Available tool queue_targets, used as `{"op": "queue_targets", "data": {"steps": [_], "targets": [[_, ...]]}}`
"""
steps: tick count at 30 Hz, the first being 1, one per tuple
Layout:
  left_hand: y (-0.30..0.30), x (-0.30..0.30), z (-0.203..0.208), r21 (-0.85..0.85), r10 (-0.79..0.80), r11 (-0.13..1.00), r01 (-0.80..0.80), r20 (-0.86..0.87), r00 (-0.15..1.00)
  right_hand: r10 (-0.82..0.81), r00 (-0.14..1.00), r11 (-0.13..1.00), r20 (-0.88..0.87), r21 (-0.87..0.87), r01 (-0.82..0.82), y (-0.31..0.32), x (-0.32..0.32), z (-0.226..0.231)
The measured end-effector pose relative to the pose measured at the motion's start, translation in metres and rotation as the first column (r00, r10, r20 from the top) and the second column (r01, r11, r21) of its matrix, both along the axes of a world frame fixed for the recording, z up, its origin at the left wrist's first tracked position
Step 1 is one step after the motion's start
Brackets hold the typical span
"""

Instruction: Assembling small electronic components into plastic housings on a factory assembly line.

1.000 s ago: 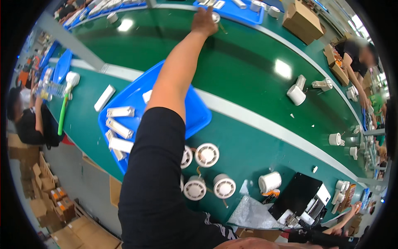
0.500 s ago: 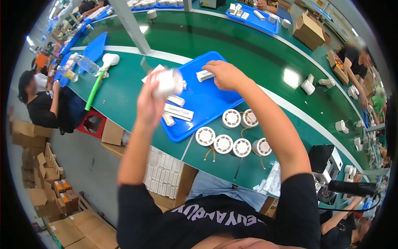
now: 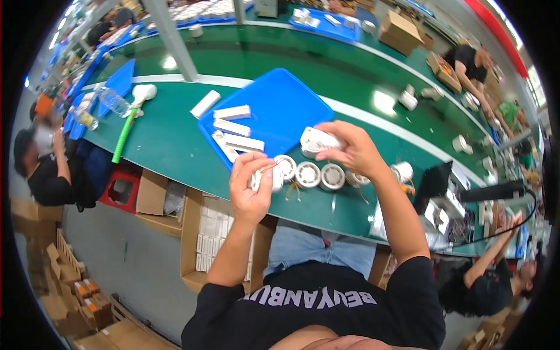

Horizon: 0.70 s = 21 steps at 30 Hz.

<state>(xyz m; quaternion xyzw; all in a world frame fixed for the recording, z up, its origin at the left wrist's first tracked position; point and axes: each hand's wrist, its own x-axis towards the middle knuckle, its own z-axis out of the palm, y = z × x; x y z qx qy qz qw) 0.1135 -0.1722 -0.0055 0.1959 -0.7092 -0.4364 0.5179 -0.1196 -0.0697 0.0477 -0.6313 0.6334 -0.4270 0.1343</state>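
My left hand (image 3: pixel 249 189) is closed on a small round white part (image 3: pixel 274 178) with a thin brown wire, held over the table's near edge. My fingers partly cover it. My right hand (image 3: pixel 353 149) grips a white plastic casing (image 3: pixel 318 142) above the tray's near right corner. Just beneath the hands, a row of round white fan units (image 3: pixel 307 175) with slotted faces and brown wires lies on the green table. Several white rectangular casings (image 3: pixel 244 143) rest at the left side of the blue tray (image 3: pixel 286 99).
Another white casing (image 3: pixel 205 104) lies left of the tray. Farther left are a green-handled tool (image 3: pixel 125 137) and a clear bottle (image 3: pixel 114 100). A black machine (image 3: pixel 434 186) stands at the right. An open carton of white parts (image 3: pixel 189 245) sits below the table edge. Co-workers are at both sides.
My left hand has come down and right from the tray's left side toward the near edge. My right hand has drawn back from the tray toward me. The head view has shifted.
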Motion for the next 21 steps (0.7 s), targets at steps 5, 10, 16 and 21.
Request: {"op": "queue_targets", "data": {"steps": [5,10,16,21], "targets": [[0.030,-0.040,0.020,-0.401,-0.014,0.909,0.115,0.246,0.969,-0.182,0.976,0.976,0.119,-0.102,0.194,0.123,0.015,-0.018],[0.079,-0.064,0.019,-0.161,-0.309,0.914,0.373,0.320,0.895,0.132,0.702,0.735,0.700,-0.544,0.405,0.184,0.022,-0.036],[0.126,-0.080,0.010,-0.025,-0.449,0.884,0.466,0.231,0.863,-0.435,0.897,0.822,-0.075,-0.440,0.362,0.212,0.012,-0.026],[0.141,-0.087,0.010,-0.107,-0.352,0.911,0.397,0.296,0.888,-0.521,0.825,0.808,-0.220,-0.439,0.394,0.234,0.003,-0.034]]}}
